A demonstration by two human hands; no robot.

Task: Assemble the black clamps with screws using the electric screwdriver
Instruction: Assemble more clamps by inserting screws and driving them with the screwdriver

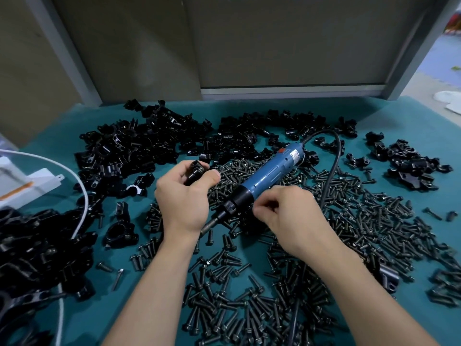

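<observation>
One clamp (197, 170) gripped in curled left hand (183, 199).

screwdriver (264, 176) tip hidden behind left hand (183, 198)

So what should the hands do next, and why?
Probably put a screw into the black clamp. The left hand grips that clamp, and the electric screwdriver lies on the screws. The right hand has its fingers curled beside it; whether they already pinch a screw is too small to tell.
</observation>
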